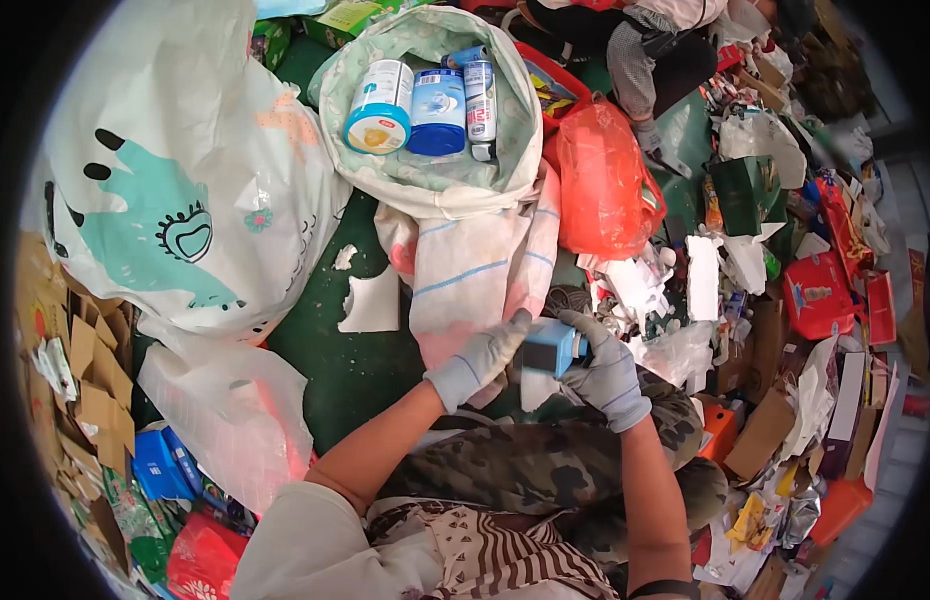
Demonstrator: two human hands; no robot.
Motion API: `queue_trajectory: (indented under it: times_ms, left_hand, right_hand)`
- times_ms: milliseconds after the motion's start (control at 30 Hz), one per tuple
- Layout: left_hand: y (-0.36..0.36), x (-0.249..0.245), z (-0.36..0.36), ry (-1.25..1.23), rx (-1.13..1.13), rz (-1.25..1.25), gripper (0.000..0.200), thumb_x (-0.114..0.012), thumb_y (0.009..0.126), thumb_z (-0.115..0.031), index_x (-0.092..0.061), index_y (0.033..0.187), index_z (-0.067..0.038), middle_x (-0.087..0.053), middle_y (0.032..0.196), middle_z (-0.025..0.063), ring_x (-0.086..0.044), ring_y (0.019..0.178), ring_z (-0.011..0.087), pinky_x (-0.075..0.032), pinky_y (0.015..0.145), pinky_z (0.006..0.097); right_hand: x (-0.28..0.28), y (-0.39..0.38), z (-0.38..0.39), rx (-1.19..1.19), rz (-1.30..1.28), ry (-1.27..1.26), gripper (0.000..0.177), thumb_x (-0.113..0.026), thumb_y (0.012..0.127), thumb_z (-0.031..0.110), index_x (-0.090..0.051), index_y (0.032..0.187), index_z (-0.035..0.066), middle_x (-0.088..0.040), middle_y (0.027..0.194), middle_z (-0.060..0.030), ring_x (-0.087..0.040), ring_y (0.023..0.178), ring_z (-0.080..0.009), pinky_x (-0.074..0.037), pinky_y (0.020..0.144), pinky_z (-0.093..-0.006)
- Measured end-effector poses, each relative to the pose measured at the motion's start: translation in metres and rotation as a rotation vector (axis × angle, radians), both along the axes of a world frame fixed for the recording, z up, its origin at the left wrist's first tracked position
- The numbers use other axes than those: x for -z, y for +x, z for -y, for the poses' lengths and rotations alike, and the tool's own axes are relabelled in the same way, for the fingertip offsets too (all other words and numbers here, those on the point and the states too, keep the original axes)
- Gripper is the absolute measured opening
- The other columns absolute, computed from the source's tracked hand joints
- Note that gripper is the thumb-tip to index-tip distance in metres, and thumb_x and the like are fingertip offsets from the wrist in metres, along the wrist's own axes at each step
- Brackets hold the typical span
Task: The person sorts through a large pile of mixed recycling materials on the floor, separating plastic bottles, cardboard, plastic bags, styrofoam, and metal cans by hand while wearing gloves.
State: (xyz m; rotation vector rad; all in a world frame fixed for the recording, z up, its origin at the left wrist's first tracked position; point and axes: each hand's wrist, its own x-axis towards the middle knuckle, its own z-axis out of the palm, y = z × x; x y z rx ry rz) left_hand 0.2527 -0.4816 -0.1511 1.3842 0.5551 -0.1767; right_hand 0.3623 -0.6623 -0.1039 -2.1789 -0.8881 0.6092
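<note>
A blue boxy container [550, 349] with a dark panel on one side is in front of my lap. My right hand [607, 375], in a pale work glove, is closed around its capped right end. My left hand [478, 362], gloved too, stretches its fingers along the container's left side, with the fingertips close to its upper corner. Beyond both hands stands a large fabric sack [440, 205] with its mouth wide. Inside it lie a blue-and-white tub [380, 105], a blue canister [438, 110] and a white spray can [480, 100].
A big white printed sack [185, 200] bulges at the left. To the right of the fabric sack sits a red plastic bag [607, 185]. White foam pieces [370, 304] lie on the green floor. Mixed packaging [785, 350] and flattened cardboard [95, 370] pile up at the sides. Another person [650, 60] sits at the top.
</note>
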Motion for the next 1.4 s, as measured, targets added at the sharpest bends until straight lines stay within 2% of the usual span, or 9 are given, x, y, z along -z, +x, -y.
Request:
queue_trajectory:
  times_ms: [67,300,467,633,700,867,1067,1200,1400]
  left_hand:
    - [0.01,0.046,-0.011,0.98,-0.263,0.282,0.072,-0.063,0.08,-0.054,-0.045,0.13,-0.005,-0.06,0.105,0.0174,-0.065,0.085,0.0263,-0.052,0.066,0.0373]
    - [0.026,0.144,-0.059,0.338,-0.434,-0.253,0.054,-0.07,0.076,-0.024,-0.053,0.122,-0.001,-0.061,0.103,0.0126,-0.059,0.095,0.0243,-0.046,0.085,0.0319]
    - [0.002,0.028,-0.09,-0.344,-0.699,0.101,0.041,-0.063,0.077,-0.011,-0.056,0.115,0.003,-0.062,0.102,0.0106,-0.061,0.091,0.0194,-0.049,0.083,0.03]
    - [-0.018,-0.013,-0.098,-0.315,-0.569,0.198,0.049,-0.055,0.08,-0.009,-0.048,0.126,0.006,-0.058,0.117,0.0148,-0.059,0.105,0.0231,-0.045,0.093,0.0334]
    - [-0.025,-0.009,-0.1,-0.212,-0.543,0.129,0.052,-0.055,0.077,-0.008,-0.048,0.127,0.005,-0.058,0.117,0.0148,-0.06,0.104,0.0231,-0.047,0.091,0.0324]
    - [-0.025,-0.015,-0.091,-0.143,-0.477,0.034,0.052,-0.056,0.073,-0.008,-0.051,0.123,0.005,-0.061,0.113,0.0138,-0.061,0.099,0.0211,-0.047,0.088,0.03]
    - [-0.096,-0.08,-0.066,-0.231,-0.62,0.162,0.058,-0.053,0.07,-0.012,-0.05,0.125,0.004,-0.059,0.116,0.0131,-0.058,0.105,0.0248,-0.044,0.096,0.0362]
    - [-0.125,-0.098,-0.094,-0.382,-0.859,0.254,0.063,-0.054,0.071,-0.017,-0.046,0.13,0.003,-0.057,0.122,0.0165,-0.055,0.112,0.0298,-0.042,0.1,0.0407]
    - [-0.073,-0.08,-0.089,1.163,-0.529,-0.226,0.074,-0.066,0.075,-0.017,-0.034,0.138,0.004,-0.043,0.137,0.019,-0.048,0.121,0.0304,-0.039,0.101,0.0402]
  right_hand:
    - [0.028,0.003,0.005,0.215,-0.406,0.154,0.058,-0.084,0.066,0.02,-0.059,0.113,-0.001,-0.062,0.101,-0.0138,-0.062,0.085,-0.0157,-0.052,0.072,-0.0298]
    - [0.048,0.032,-0.043,0.484,-0.885,0.118,0.088,-0.085,0.069,0.029,-0.035,0.134,-0.005,-0.057,0.109,-0.014,-0.059,0.096,-0.0189,-0.05,0.076,-0.0275]
    - [0.182,0.064,-0.053,0.572,-0.391,-0.154,0.102,-0.081,0.069,0.045,-0.026,0.142,0.001,-0.055,0.122,-0.02,-0.057,0.106,-0.0273,-0.048,0.085,-0.0359]
    - [0.232,0.035,-0.083,0.853,-0.323,-0.338,0.075,-0.075,0.075,0.03,-0.04,0.134,0.001,-0.06,0.113,-0.0229,-0.06,0.103,-0.0325,-0.049,0.085,-0.0379]
    - [0.218,0.04,-0.083,0.757,-0.916,-0.212,0.05,-0.067,0.08,0.025,-0.052,0.122,0.003,-0.064,0.101,-0.0174,-0.063,0.094,-0.0263,-0.05,0.079,-0.0367]
    - [0.174,0.08,-0.078,0.387,-0.031,-0.391,0.035,-0.065,0.075,0.021,-0.061,0.108,0.009,-0.063,0.098,-0.0106,-0.062,0.089,-0.0256,-0.049,0.076,-0.0386]
    - [0.09,0.152,-0.067,0.109,0.945,-0.447,0.081,-0.072,0.07,0.034,-0.035,0.141,0.017,-0.043,0.136,-0.0153,-0.043,0.126,-0.0297,-0.037,0.096,-0.0469]
    - [0.099,0.209,-0.068,0.301,0.184,-0.727,0.079,-0.067,0.075,0.03,-0.031,0.144,0.018,-0.051,0.131,-0.0181,-0.056,0.115,-0.0318,-0.042,0.093,-0.0468]
    - [0.13,0.278,-0.016,0.27,0.404,-0.686,0.023,-0.056,0.077,0.018,-0.064,0.097,0.011,-0.066,0.106,-0.0132,-0.065,0.096,-0.0292,-0.049,0.078,-0.0427]
